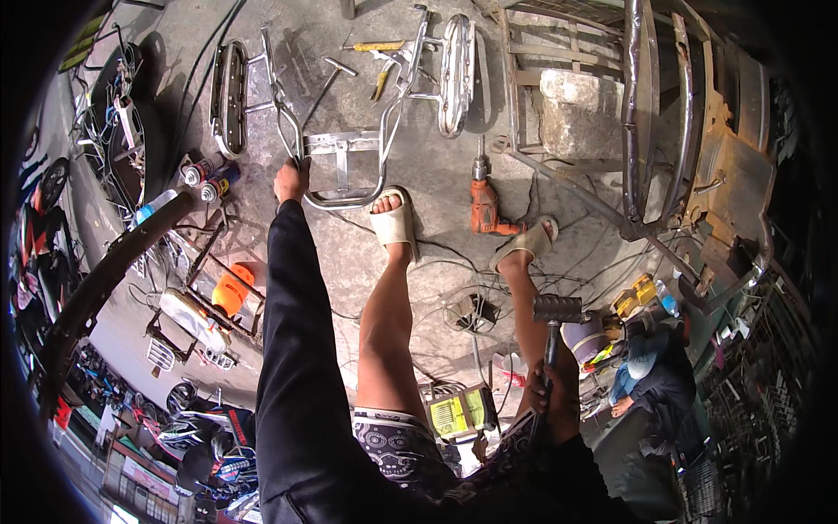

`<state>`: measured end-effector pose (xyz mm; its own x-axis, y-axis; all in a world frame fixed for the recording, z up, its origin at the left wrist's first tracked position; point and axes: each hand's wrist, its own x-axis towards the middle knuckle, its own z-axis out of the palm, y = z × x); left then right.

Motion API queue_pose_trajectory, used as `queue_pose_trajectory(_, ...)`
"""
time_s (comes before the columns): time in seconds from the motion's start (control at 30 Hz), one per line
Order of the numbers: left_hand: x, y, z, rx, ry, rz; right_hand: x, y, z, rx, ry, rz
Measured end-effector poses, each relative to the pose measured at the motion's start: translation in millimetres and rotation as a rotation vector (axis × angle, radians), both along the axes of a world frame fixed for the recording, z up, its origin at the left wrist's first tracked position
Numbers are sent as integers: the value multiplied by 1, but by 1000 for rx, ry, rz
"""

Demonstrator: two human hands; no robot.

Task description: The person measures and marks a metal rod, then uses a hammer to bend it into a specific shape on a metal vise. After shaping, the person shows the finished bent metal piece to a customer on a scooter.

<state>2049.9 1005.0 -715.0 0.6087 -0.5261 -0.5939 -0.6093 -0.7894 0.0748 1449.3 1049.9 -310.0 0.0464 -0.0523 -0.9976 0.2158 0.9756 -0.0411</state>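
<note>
Tubular metal frame on concrete floor, side tubes lengthwise away from the body; near left bend gripped in the fingers of the left hand, the nearer one. Mallet gripped by its handle in the fingers of the right hand, head crosswise; frame ahead and leftward. Counted: one frame, one mallet, one orange drill, two spray cans, two sandals.

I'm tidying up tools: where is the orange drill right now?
In the head view, the orange drill lies right of centre on the floor, to the right of the chrome frame, its handle end close to the right sandal.
</note>
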Motion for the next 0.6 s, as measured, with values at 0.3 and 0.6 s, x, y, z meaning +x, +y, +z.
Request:
queue_pose_trajectory(0.3, -5, 6, -76, 26, 124, 153, 29, 13, -43, 105, -92, -87)
queue_pose_trajectory(0.6, -36, -7, -65, 20, 320, 529, 62, 1, -33, 225, -99, -63)
